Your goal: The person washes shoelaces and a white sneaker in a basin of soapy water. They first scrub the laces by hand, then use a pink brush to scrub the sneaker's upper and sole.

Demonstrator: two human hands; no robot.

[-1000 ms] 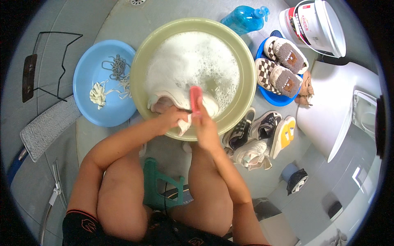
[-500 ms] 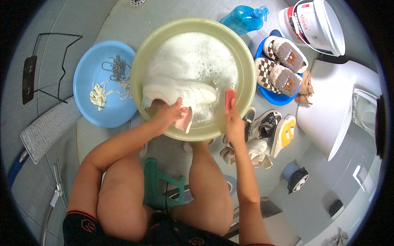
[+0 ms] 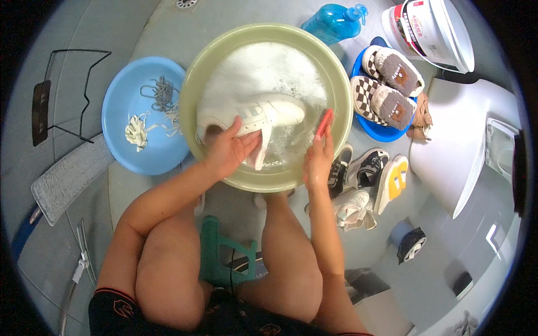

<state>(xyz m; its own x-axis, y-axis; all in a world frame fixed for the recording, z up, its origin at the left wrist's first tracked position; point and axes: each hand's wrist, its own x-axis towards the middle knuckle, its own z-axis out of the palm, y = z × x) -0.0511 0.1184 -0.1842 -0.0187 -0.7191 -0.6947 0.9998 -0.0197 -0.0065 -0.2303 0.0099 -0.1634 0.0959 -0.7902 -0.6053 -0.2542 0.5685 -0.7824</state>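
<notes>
A white sneaker (image 3: 269,112) without laces lies on its side at the soapy water in a pale green basin (image 3: 193,73), its toe to the right. Its tongue (image 3: 261,154) hangs out toward me. My left hand (image 3: 228,152) holds the sneaker by its near side, thumb and fingers against the upper near the opening. A red scrub brush (image 3: 325,124) is gripped in my right hand (image 3: 318,162) above the basin's right side, bristles facing left, apart from the shoe. The fingers wrap its lower end.
Left of the basin, a light blue basin (image 3: 120,151) holds grey laces (image 3: 161,94) and pale laces (image 3: 136,131). A blue pump bottle (image 3: 332,25), a white bucket (image 3: 428,33) and checkered slippers (image 3: 370,98) stand right. Several shoes (image 3: 367,171) lie near my right forearm; a green stool (image 3: 210,252) is below.
My right hand has turned the brush so its bristles show at the left. The sneaker has rolled to show more of its upper; my left hand's fingers have shifted and straightened along it.
</notes>
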